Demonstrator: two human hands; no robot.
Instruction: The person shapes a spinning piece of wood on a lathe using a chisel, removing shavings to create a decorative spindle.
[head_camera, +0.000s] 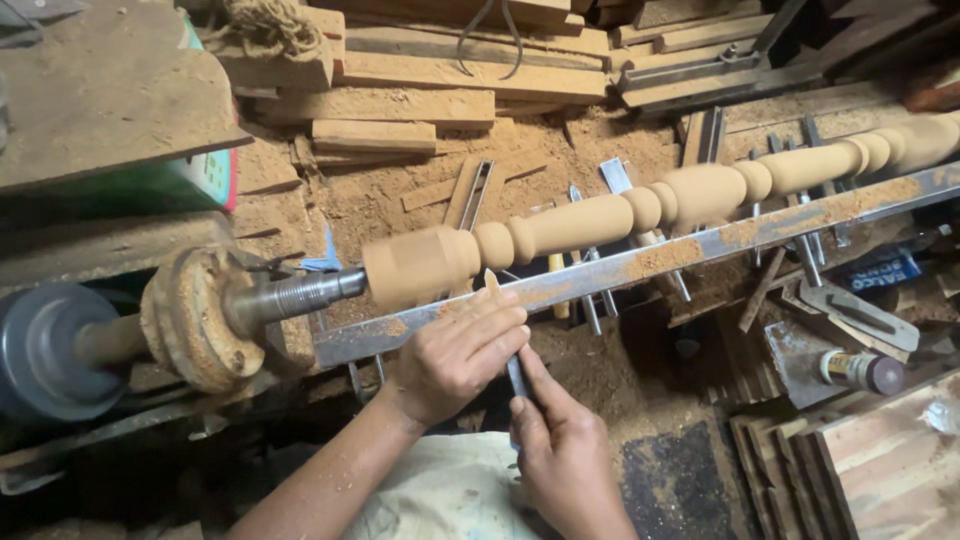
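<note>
Right hand (565, 450) and left hand (460, 352) fingers pinch a chisel (516, 372) just below the spindle (600, 220).

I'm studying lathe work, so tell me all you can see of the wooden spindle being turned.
The spindle is pale bare wood, long and round, shaped into beads, coves and swelling sections. It lies level and slants up to the right, behind the rusty metal rest. Its thick left end meets the lathe's threaded shaft; its right end runs out of view. A tool held by both hands points at it near the thick end.
</note>
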